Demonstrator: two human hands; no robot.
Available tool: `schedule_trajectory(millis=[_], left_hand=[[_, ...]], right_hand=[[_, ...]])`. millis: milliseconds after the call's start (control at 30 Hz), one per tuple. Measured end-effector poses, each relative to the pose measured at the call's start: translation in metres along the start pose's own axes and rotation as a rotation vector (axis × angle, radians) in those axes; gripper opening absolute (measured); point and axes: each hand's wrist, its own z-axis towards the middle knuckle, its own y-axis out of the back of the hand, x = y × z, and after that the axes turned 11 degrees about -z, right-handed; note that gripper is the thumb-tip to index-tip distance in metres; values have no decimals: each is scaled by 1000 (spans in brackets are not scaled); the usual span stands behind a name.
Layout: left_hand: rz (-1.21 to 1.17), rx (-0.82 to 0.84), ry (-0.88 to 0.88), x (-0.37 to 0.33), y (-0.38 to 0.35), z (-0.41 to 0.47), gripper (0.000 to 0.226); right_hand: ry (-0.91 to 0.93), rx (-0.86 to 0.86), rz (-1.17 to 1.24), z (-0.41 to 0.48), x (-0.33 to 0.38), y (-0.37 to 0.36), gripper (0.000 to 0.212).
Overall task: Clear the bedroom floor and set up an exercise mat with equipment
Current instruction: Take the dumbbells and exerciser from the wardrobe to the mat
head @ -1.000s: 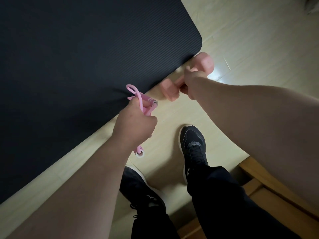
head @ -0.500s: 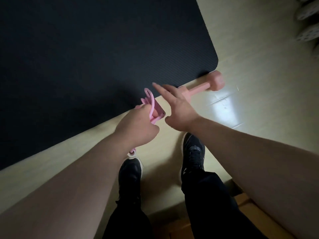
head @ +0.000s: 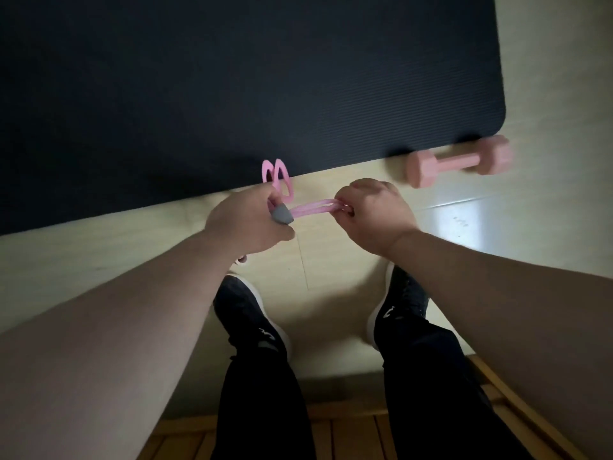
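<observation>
Pink cord [head: 311,206], grey-collared, taut, apparently several strands.

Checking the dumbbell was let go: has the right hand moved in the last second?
Yes. The right hand left the dumbbell by the mat corner and moved left along the mat's edge to hold the pink band.

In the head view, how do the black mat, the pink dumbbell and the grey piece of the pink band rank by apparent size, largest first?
1. black mat, by far
2. pink dumbbell
3. grey piece of the pink band; the left hand covers part of it, so only its visible part is ranked
</observation>
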Motion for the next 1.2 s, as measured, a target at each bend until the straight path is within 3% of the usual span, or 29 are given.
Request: schedule_trajectory(millis=[100, 200, 367, 467, 600, 733, 867, 1067, 1200], left_hand=[[-29, -67, -27, 33, 5, -1, 55], [-85, -113, -13, 60, 7, 5, 75], [-302, -263, 71, 97, 14, 21, 58], [-184, -379, 86, 123, 14, 32, 38], [-16, -436, 138, 148, 11, 40, 52], [230, -354, 142, 163, 0, 38, 54], [576, -95, -3, 169, -17, 46, 44], [842, 8, -13, 150, -54, 68, 42], [911, -41, -11, 146, -79, 84, 35]], right_hand=[[75, 140, -69, 5, 13, -1, 30], [40, 224, -34, 12, 27, -6, 32], [55, 357, -180, 27, 38, -21, 31], [75, 382, -292, 39, 40, -27, 30], [28, 408, -401, 55, 42, -39, 22], [62, 428, -616, 63, 43, -46, 19], [64, 424, -701, 68, 40, -48, 29], [75, 446, -757, 71, 23, -60, 45], [89, 478, -841, 71, 0, -68, 53]])
